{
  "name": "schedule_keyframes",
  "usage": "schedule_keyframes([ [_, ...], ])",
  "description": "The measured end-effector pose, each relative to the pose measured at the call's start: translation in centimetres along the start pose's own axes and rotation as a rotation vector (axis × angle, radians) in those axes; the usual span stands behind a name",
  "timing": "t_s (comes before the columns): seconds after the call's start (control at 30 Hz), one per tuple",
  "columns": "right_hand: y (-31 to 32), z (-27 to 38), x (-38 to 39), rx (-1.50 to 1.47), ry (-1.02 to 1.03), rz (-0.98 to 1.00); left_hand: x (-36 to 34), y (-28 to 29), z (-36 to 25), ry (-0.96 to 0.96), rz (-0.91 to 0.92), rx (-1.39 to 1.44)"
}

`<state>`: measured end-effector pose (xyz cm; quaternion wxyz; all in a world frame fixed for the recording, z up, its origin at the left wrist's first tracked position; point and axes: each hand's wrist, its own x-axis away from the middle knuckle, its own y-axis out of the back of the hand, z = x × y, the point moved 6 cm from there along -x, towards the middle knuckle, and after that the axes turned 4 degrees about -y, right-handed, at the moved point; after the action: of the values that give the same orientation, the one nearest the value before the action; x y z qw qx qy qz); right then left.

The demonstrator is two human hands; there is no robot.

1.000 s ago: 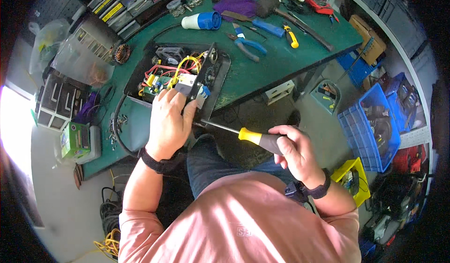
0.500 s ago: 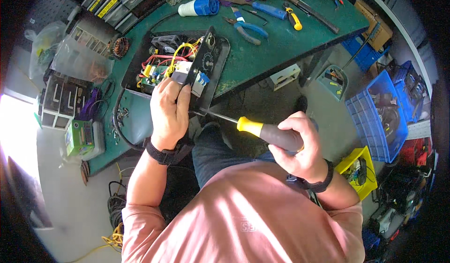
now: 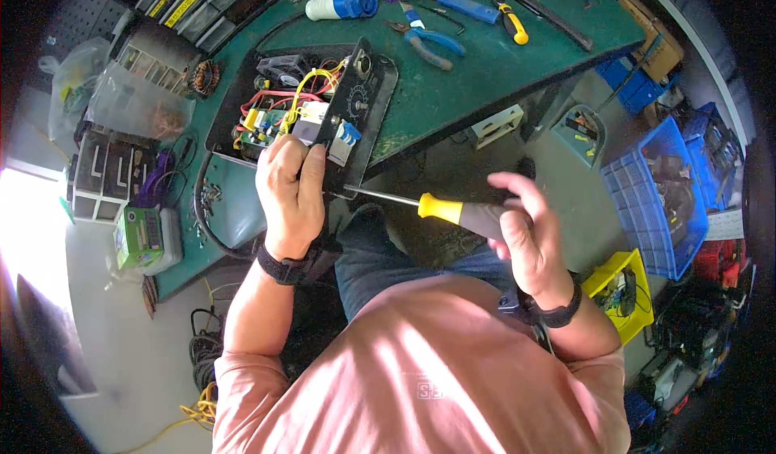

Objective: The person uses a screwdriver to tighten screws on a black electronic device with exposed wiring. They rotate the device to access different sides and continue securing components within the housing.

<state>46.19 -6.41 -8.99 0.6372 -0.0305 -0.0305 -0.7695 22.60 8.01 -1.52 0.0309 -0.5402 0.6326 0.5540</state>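
My left hand (image 3: pixel 289 187) is closed on the lower edge of a black front panel (image 3: pixel 360 90). That panel, with a dial and blue-and-white switch (image 3: pixel 346 140), belongs to an open black metal case (image 3: pixel 230 122) full of wires and circuit boards. A screwdriver (image 3: pixel 443 209) with a yellow and grey handle points left, its shaft tip at the panel's lower corner. Around the handle's butt end is my right hand (image 3: pixel 533 244), the thumb against it and the upper fingers loosened and partly stretched out. The contact between tip and panel is too small to make out.
The case stands at the edge of a green workbench (image 3: pixel 469 74). Pliers (image 3: pixel 428 43), a blue-and-white plug (image 3: pixel 343 4) and a yellow-black tool (image 3: pixel 511 24) lie farther back. Blue crate (image 3: pixel 638 203) and yellow bin (image 3: pixel 643 312) stand right; small screws (image 3: pixel 208 203) lie left.
My right hand has loosened its fingers and turned on the handle. The screwdriver has shifted slightly right and lies more level. My left hand keeps its grip on the panel.
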Motion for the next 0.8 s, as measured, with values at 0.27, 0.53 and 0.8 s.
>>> schedule_keyframes([
  [0.27, -0.5, 1.4, 0.3, 0.088, 0.261, -0.077, 0.2, -0.2, 0.3, -0.002, -0.019, 0.008],
  [0.53, -0.4, 2.7, 0.3, 0.268, 0.548, -0.115, 0.2, -0.1, 0.3, -0.004, -0.018, -0.008],
  [0.8, -0.6, 2.2, 0.5, 0.281, 0.58, -0.14, 0.2, -0.2, 0.1, 0.015, -0.036, -0.022],
])
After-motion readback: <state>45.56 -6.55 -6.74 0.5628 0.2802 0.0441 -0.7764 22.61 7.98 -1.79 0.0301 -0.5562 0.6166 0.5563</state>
